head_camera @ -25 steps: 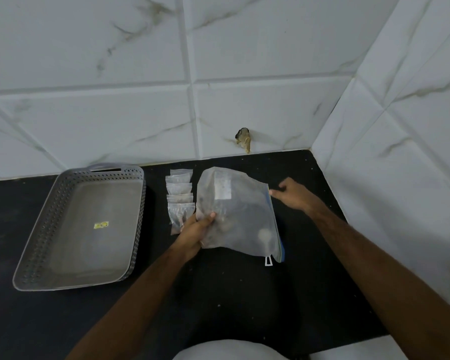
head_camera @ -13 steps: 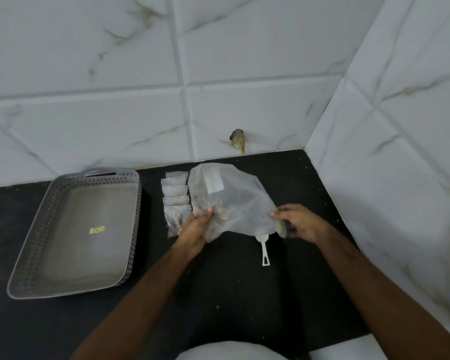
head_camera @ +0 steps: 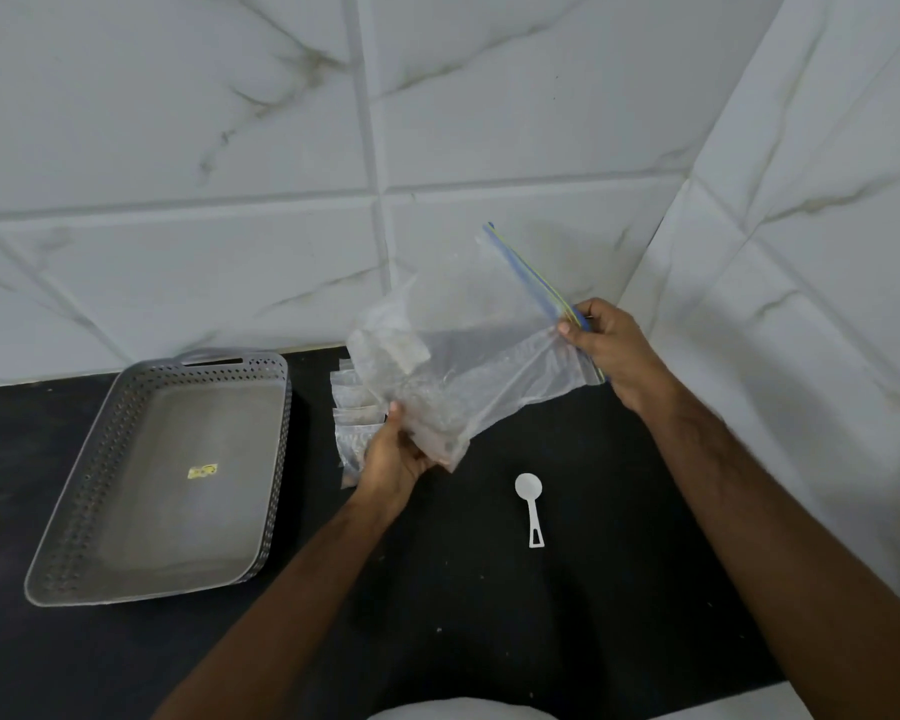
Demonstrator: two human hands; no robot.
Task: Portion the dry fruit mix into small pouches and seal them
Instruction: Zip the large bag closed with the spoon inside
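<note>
The right hand (head_camera: pixel 611 350) pinches the blue zip edge of a large clear zip bag (head_camera: pixel 468 345), while the left hand (head_camera: pixel 393 462) clutches its lower corner, where brownish dry fruit mix (head_camera: pixel 432 433) is bunched. Held in both grips, the bag hangs tilted above the black tabletop (head_camera: pixel 489 615), zip end raised toward the tiled wall (head_camera: pixel 230 148). Just behind the left hand lies a row of small clear pouches (head_camera: pixel 352 402), partly hidden. A white plastic scoop (head_camera: pixel 531 504) rests on the tabletop below the bag. Off to the left sits a grey perforated tray (head_camera: pixel 276 407).
</note>
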